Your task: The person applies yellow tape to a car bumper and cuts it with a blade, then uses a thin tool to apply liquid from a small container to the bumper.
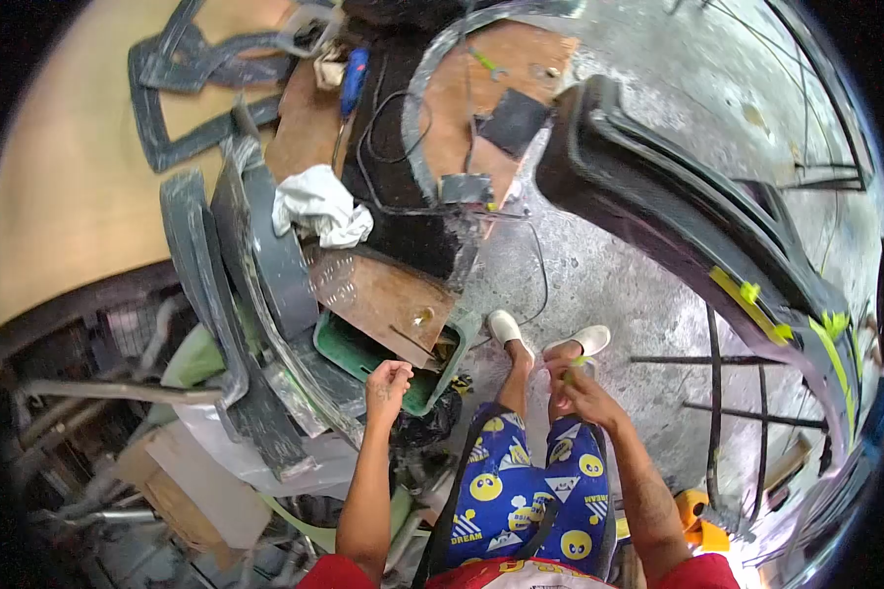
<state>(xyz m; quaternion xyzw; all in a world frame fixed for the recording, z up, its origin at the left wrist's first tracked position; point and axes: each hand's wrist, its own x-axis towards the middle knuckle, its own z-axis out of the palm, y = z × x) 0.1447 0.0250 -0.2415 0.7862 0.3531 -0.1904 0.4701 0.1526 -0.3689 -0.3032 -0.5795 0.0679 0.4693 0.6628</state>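
Note:
My left hand (389,387) is closed, fingertips pinched together, over the near edge of a green bin (342,346). Whatever it may hold is too small to make out. In front of my right knee, my right hand (587,395) is closed too, with a small bit of yellow-green tape (579,361) at its fingertips. Strips of similar tape are stuck on a long dark bumper (678,191) to the right, apart from both hands. A brown board (388,302) lies partly across the bin.
Curved grey panels (265,236) stand left of the bin. Beyond it are a white cloth (319,206), a blue-handled screwdriver (355,83) and a grey block (466,188). A black cable (542,265) crosses the floor near my feet. Dark stand bars (714,393) are at right.

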